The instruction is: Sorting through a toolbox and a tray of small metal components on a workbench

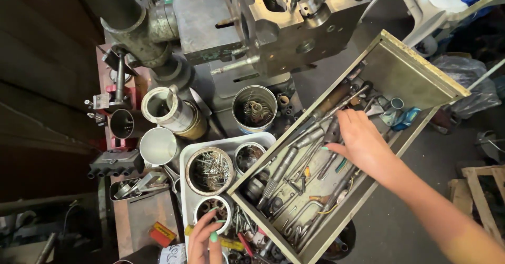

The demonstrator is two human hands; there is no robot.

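Right hand (363,140) spread open over tools in metal drawer (415,69); left hand (206,239) fingers curled on small tin (210,207).

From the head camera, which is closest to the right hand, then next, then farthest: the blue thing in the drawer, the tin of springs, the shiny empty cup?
From the right hand:
1. Blue thing, just right, in the drawer.
2. Tin of springs, left, outside the drawer.
3. Shiny empty cup, far left.

Metal drawer (421,80) ran diagonally from lower centre to upper right of frame, hand tools (305,159) lying in it. Right hand (363,140) sat over the tools mid-drawer. White tray (185,161) lay left of the drawer, holding three tins; left hand (206,239) touched the lowest tin (213,209), bottom centre. Machine block (294,22) sat top centre.
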